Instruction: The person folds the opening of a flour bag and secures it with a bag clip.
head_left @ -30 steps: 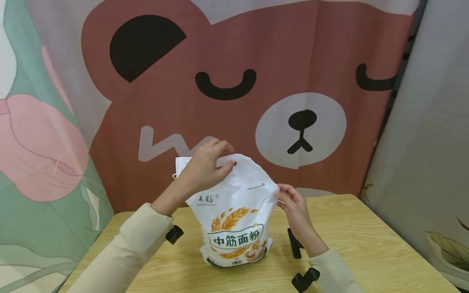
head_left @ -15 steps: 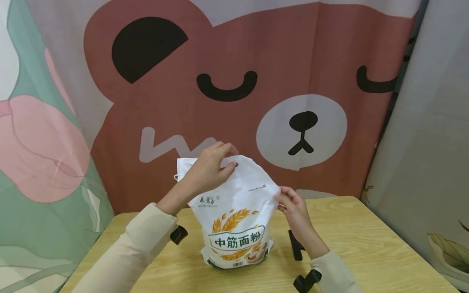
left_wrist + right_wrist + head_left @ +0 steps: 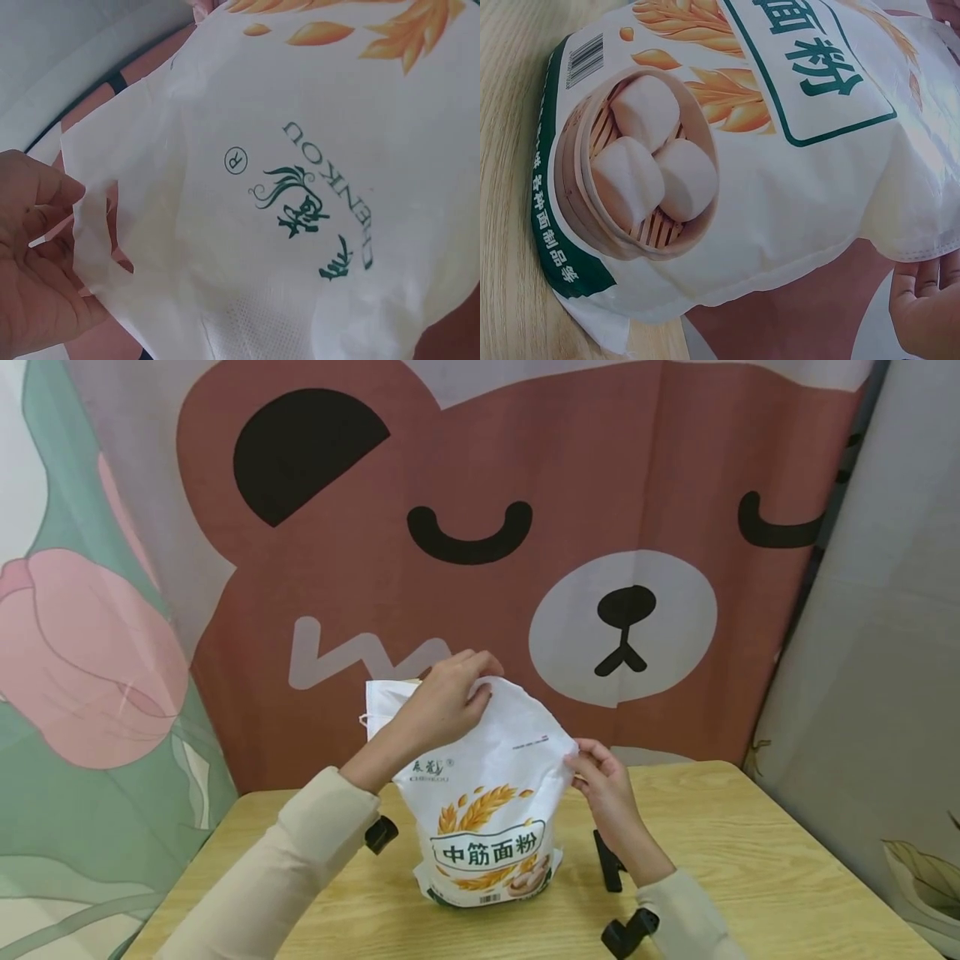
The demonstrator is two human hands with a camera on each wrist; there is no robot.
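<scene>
A white woven flour bag, printed with wheat ears and green lettering, stands upright on the wooden table in the head view. Its upper part is slack and tilts to the left. My left hand pinches the top edge between thumb and fingers; in the left wrist view this hand is beside a handle slot in the bag. Lower down, my right hand pinches the bag's upper right edge. The right wrist view has that hand at the stitched edge, with fingertips partly hidden behind the bag.
A small black object is on the table, right of the bag and partly behind the right wrist. Behind the table hangs a curtain with a bear print. A grey curtain borders the right side.
My left hand and forearm have shifted slightly right along the bag's top edge. My right hand keeps its place on the bag, and the view has drifted a little.
</scene>
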